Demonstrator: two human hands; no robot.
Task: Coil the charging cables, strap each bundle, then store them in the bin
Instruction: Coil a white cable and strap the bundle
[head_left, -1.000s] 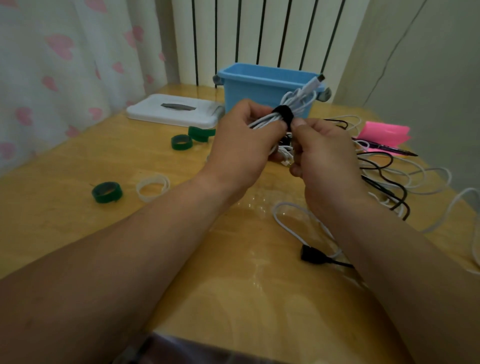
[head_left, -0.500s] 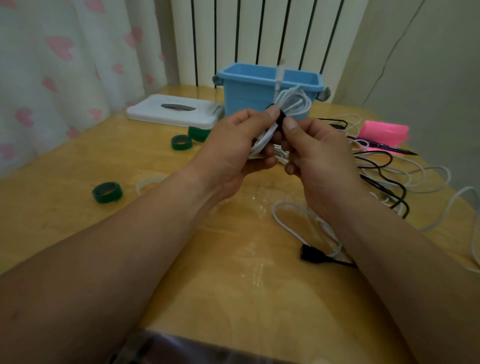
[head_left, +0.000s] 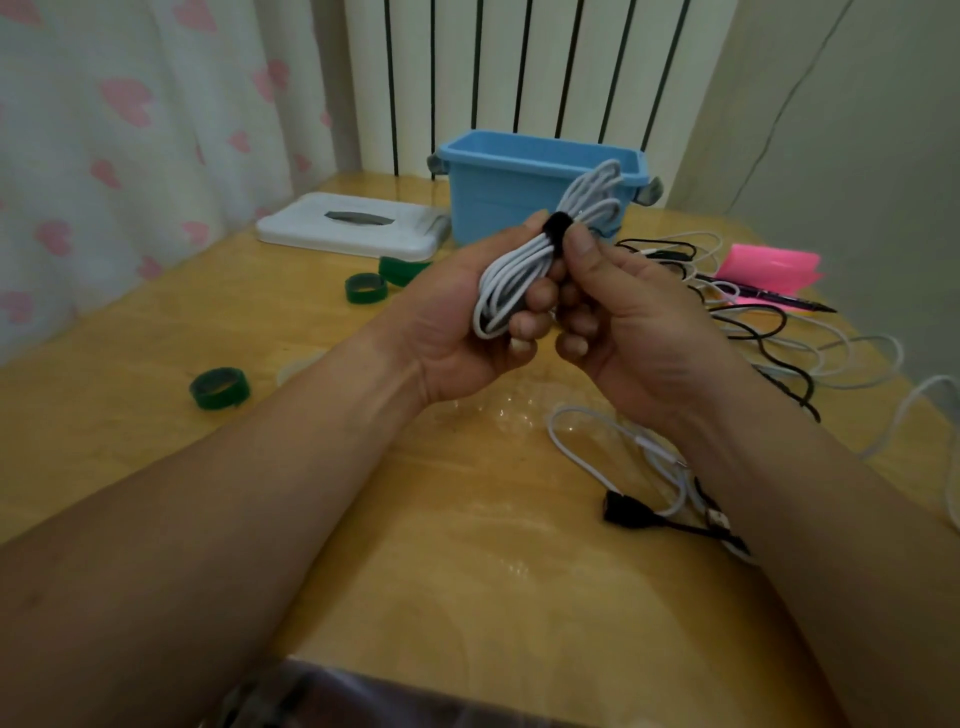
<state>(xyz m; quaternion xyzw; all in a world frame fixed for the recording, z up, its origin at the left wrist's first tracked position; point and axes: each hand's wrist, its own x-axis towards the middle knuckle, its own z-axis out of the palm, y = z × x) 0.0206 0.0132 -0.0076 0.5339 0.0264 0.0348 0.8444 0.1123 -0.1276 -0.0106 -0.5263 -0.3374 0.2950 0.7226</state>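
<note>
Bundle (head_left: 511, 280) is being gripped by left hand (head_left: 457, 322); right hand (head_left: 644, 322) is pinching strap (head_left: 557, 224), above table (head_left: 467, 545), near bin (head_left: 493, 208) rim.

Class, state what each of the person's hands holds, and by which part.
Both hold the white cable bundle: the left hand grips its lower loops, and the right hand pinches it at the black strap round its middle.

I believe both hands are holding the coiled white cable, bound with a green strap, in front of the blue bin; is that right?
Not quite: the strap is black, not green, as the head view shows. Otherwise yes: the left hand and right hand hold the coiled white cable in front of the blue bin.
</note>
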